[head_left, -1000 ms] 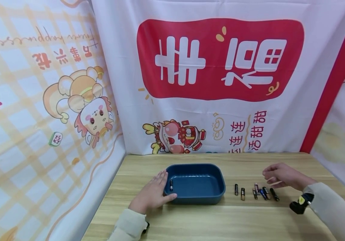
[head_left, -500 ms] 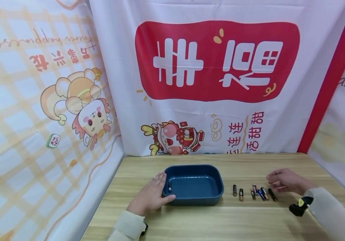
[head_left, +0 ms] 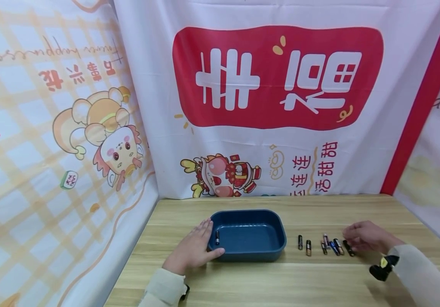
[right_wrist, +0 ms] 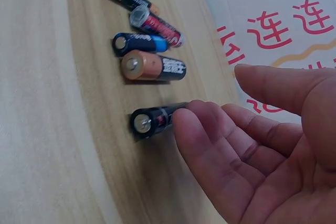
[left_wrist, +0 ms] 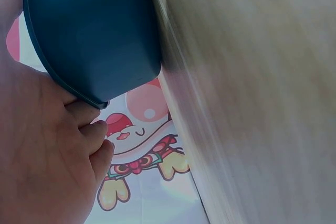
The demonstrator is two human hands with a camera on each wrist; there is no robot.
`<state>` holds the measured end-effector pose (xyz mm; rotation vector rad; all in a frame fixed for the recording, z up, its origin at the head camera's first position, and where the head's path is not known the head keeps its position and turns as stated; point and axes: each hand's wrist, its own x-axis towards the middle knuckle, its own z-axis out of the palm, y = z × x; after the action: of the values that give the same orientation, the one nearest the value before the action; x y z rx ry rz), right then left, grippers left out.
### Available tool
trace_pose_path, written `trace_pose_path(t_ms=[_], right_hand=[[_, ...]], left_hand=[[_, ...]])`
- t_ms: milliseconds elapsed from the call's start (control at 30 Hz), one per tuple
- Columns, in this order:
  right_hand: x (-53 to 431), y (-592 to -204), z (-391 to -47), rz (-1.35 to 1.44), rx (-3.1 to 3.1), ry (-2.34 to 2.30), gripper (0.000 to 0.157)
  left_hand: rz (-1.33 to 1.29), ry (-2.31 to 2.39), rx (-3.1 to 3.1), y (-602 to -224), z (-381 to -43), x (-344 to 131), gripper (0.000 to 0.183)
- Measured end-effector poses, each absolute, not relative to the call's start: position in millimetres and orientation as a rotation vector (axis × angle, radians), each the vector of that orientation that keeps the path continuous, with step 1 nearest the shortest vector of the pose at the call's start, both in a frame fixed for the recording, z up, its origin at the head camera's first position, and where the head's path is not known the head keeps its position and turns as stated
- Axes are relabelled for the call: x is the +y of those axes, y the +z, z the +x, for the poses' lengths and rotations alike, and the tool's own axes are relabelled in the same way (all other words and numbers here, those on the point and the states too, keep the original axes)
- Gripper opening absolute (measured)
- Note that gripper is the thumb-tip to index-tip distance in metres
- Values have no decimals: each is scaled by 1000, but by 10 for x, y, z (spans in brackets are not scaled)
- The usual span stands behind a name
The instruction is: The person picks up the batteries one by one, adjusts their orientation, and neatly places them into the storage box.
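Observation:
My left hand [head_left: 193,247] rests against the left end of a dark blue rectangular box [head_left: 248,256], fingers along the rim and thumb by the front corner. Inside the box, near that end, lies one small battery [head_left: 217,237]. My right hand [head_left: 367,236] is over the rightmost battery of a loose group on the table. In the right wrist view, its fingertips are right at this black battery [right_wrist: 149,121], overlapping its far end, while the thumb stays apart. Beside it lie a copper-and-black battery [right_wrist: 152,66], a blue-and-black one [right_wrist: 139,43] and a red-and-silver one [right_wrist: 157,26].
Two more batteries, a dark one [head_left: 300,242] and a gold-ended one [head_left: 308,247], lie between the box and the group. The light wooden table [head_left: 266,285] meets a printed cloth [head_left: 277,170] at its back edge and another patterned cloth on the left.
My right hand has come down and slightly right, from above the group to the rightmost battery. My left hand keeps its place on the box.

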<state>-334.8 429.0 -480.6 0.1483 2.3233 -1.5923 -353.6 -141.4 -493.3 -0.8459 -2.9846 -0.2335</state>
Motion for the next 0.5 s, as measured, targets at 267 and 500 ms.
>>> trace_pose_path(t_ms=[267,500], right_hand=[[4261,-4890,-3363,222,2382,-1559,32],[4212,-4863,-3357,258,2470,-1481,34]], left_hand=[[-841,-237,-2986,-4935,-3534,-1415,100],[-840,-232,-2981,-4928,-3523,-1413,99]])
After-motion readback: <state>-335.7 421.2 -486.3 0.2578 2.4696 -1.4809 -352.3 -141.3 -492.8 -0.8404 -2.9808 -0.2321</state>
